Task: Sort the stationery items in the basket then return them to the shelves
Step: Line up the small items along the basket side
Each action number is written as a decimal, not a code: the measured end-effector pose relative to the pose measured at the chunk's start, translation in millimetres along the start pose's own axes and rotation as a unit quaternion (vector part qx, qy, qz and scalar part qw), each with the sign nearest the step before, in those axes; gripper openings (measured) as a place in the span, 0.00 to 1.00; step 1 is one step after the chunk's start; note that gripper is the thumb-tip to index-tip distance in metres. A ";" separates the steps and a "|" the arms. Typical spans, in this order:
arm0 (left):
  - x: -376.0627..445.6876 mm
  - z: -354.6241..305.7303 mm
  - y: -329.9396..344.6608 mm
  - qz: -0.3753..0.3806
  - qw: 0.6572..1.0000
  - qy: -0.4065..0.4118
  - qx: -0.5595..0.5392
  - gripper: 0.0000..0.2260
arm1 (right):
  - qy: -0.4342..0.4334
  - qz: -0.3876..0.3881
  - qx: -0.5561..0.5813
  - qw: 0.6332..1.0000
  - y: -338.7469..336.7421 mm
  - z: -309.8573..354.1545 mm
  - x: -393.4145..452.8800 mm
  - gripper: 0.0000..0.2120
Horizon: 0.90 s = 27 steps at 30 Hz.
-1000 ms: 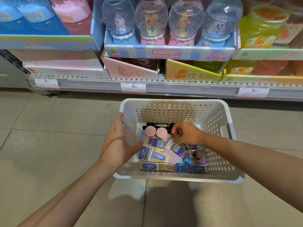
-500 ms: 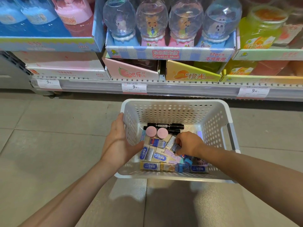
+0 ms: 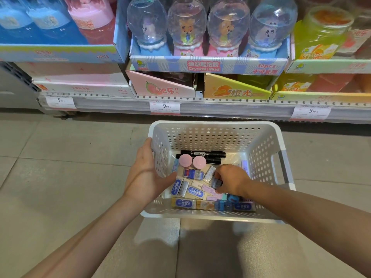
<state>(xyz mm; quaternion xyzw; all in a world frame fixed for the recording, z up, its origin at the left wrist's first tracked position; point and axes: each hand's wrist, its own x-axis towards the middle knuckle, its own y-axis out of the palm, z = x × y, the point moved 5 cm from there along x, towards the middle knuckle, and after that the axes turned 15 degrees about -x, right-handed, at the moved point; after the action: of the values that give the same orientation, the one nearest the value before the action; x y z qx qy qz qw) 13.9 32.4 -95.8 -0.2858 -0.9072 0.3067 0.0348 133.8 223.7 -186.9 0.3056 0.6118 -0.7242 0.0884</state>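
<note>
White perforated plastic, that's the basket [image 3: 210,137], sitting on the tiled floor [image 3: 60,167] just in front of the shelf [image 3: 200,105]. Left hand [image 3: 148,173] clamps the basket's left wall, thumb inside. Right hand [image 3: 230,180] is down among the erasers [image 3: 192,192], fingers pinched around a small blue wrapped piece [image 3: 216,182]. Two pink round caps [image 3: 191,161] sit against black markers [image 3: 202,154] at the far wall. Shelf box [image 3: 206,66] reads "Crystal Mud", "12pcs"; price tags [image 3: 165,106] show 9.90.
</note>
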 end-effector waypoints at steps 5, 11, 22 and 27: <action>-0.3 -0.8 -0.3 0.002 1.000 0.000 0.001 0.48 | -0.017 -0.015 -0.014 1.000 -5.8 2.9 -6.6 0.17; -0.2 -1.3 -0.1 -0.001 1.000 0.009 0.005 0.45 | -0.137 0.034 -0.039 0.989 -5.6 29.8 -16.6 0.17; -1.5 -3.4 0.1 -0.009 1.000 0.010 -0.007 0.43 | -0.314 -0.013 -0.099 0.944 -15.2 117.4 3.2 0.20; -1.9 -4.1 0.5 -0.009 1.000 -0.002 -0.014 0.43 | -0.313 0.013 -0.139 0.939 -3.6 126.1 13.3 0.23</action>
<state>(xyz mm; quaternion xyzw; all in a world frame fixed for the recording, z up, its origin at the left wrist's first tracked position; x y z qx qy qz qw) 16.7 33.9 -92.6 -0.2776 -0.9139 0.2943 0.0321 79.1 109.2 -183.0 0.0561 0.6440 -0.6896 0.3264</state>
